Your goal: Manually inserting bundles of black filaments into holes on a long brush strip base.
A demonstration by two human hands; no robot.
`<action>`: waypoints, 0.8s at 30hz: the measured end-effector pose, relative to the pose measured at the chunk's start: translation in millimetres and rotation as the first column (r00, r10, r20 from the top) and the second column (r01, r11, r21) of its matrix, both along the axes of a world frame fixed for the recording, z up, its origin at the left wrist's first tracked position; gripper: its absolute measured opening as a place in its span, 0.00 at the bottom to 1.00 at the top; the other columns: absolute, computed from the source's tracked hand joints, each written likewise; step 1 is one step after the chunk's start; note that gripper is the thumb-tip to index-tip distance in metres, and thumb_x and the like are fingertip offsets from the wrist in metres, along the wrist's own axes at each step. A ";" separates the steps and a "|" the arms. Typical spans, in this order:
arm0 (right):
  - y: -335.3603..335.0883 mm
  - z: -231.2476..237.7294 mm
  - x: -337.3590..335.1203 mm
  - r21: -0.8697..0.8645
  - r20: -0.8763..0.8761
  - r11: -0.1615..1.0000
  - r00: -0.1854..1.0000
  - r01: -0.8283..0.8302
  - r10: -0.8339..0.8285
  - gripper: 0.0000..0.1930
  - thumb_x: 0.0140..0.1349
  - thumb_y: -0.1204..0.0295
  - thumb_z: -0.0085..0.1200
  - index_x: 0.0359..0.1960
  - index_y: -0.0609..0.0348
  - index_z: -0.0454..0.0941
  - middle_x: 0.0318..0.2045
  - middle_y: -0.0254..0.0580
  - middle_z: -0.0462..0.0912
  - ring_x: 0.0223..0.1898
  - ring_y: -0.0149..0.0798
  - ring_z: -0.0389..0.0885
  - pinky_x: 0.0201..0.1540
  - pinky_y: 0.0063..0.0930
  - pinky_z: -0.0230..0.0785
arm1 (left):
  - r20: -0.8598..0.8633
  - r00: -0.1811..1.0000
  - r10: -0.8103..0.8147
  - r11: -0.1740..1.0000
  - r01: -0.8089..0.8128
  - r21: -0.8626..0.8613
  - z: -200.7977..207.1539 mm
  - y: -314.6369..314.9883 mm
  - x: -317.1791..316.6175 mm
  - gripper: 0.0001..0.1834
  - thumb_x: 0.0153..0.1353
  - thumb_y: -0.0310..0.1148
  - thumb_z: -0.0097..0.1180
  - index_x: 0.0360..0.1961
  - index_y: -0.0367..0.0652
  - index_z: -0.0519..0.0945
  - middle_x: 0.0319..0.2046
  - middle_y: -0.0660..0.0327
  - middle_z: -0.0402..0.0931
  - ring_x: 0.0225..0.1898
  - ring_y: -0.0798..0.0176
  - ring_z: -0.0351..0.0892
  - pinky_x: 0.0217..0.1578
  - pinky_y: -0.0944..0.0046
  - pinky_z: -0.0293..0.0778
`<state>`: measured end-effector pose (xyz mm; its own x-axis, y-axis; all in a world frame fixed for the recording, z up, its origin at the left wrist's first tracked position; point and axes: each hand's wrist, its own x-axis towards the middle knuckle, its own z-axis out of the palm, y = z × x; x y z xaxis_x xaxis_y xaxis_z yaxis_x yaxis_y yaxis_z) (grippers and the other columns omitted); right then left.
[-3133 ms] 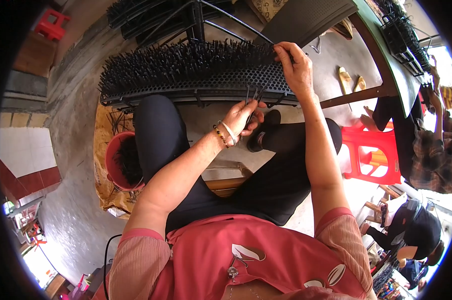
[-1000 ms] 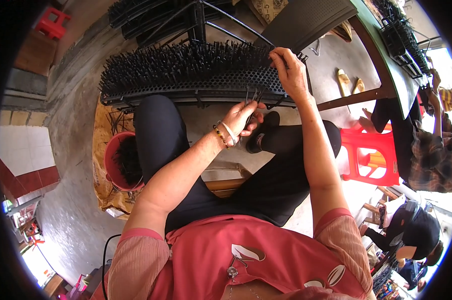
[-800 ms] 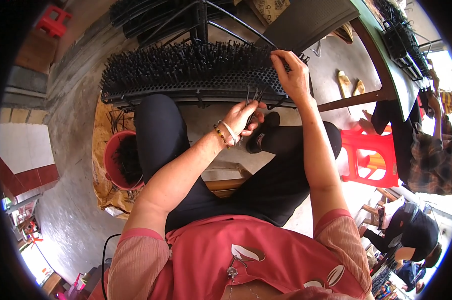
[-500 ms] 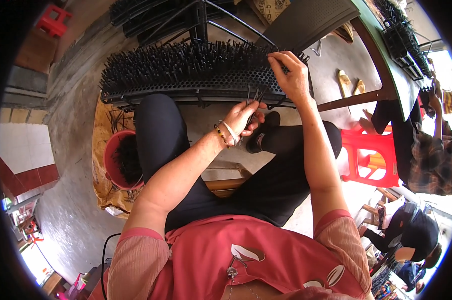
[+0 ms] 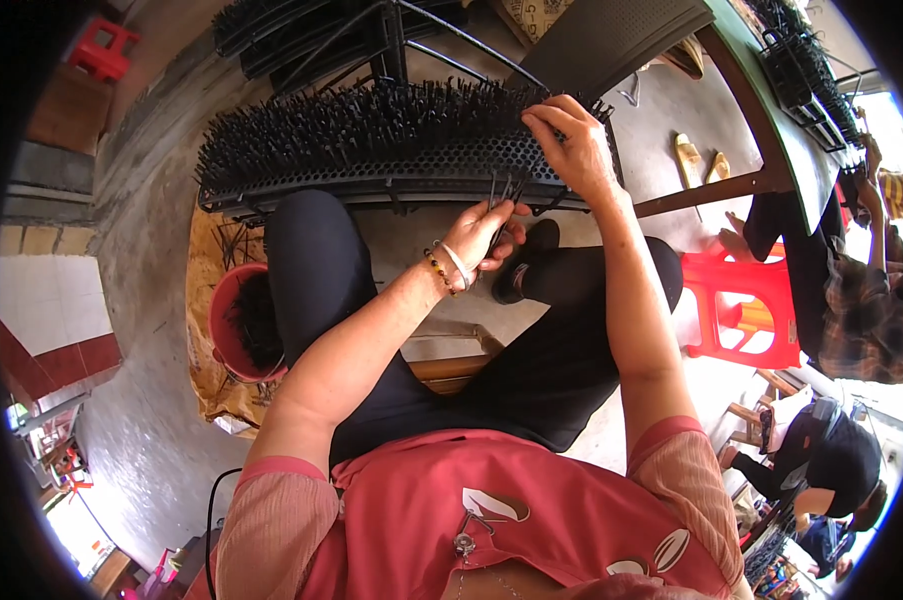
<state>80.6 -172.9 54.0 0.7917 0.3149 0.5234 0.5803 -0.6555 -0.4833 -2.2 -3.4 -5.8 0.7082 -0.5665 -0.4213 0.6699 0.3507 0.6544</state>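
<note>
In front of me lies a long black perforated rack [image 5: 441,172], its far part packed with upright thin black pieces [image 5: 341,130]. My left hand [image 5: 483,240] is closed around several thin dark rods [image 5: 502,190], whose tips point toward the rack's near edge. Above the right end of the rack is my right hand [image 5: 576,155], thumb and fingertips brought together among the black pieces. Whatever those fingertips pinch is too small to name.
A red bucket [image 5: 233,325] of black pieces stands left of my knee on brown paper [image 5: 203,370]. Metal frame bars [image 5: 451,50] rise beyond the rack. To the right are a green-topped table [image 5: 761,110], a red stool [image 5: 746,310], yellow slippers [image 5: 687,160] and other people.
My right hand has shifted slightly left and farther away along the rack, its fingertips still together. The left hand keeps its hold on the rods, nearly unmoved.
</note>
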 end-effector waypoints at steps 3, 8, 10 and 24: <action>0.8 0.8 -1.4 0.011 0.010 0.999 0.999 0.031 -0.031 0.06 0.57 0.75 0.56 0.35 0.63 0.80 0.32 0.43 0.79 0.31 0.41 0.80 0.30 0.28 0.72 | -0.003 1.000 0.003 1.000 -0.003 -0.012 -0.3 0.9 0.2 0.16 0.68 0.42 0.42 0.46 0.42 0.71 0.26 0.62 0.71 0.16 0.75 0.60 0.11 0.78 0.51; 4.0 -1.0 -3.3 0.019 0.087 0.998 0.995 0.052 -0.053 0.06 0.57 0.76 0.56 0.35 0.63 0.80 0.30 0.42 0.79 0.30 0.40 0.80 0.30 0.27 0.71 | -0.022 1.000 0.014 0.998 -0.015 -0.058 3.5 2.6 1.1 0.16 0.67 0.42 0.43 0.47 0.42 0.71 0.26 0.62 0.71 0.17 0.75 0.60 0.11 0.78 0.51; 4.2 0.6 -1.9 0.066 0.152 0.994 0.984 0.084 -0.093 0.06 0.57 0.76 0.57 0.34 0.63 0.80 0.29 0.42 0.79 0.29 0.39 0.80 0.30 0.26 0.71 | -0.019 1.000 0.022 0.996 -0.024 -0.085 3.0 3.2 1.9 0.16 0.67 0.41 0.43 0.47 0.42 0.71 0.26 0.62 0.71 0.17 0.75 0.61 0.11 0.78 0.52; 1.6 -6.7 -2.7 0.049 0.057 0.988 0.987 0.146 -0.149 0.07 0.56 0.74 0.57 0.36 0.62 0.81 0.30 0.43 0.80 0.28 0.43 0.80 0.31 0.28 0.71 | -0.037 0.997 0.072 0.995 -0.075 -0.066 9.2 5.9 -0.5 0.14 0.67 0.40 0.45 0.48 0.43 0.71 0.27 0.62 0.73 0.19 0.74 0.62 0.13 0.77 0.54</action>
<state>77.9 -171.3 47.4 0.7941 0.1721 0.5830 0.5079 -0.7148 -0.4808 -2.7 2.5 3.5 0.7345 -0.5412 -0.4094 0.6627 0.4423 0.6043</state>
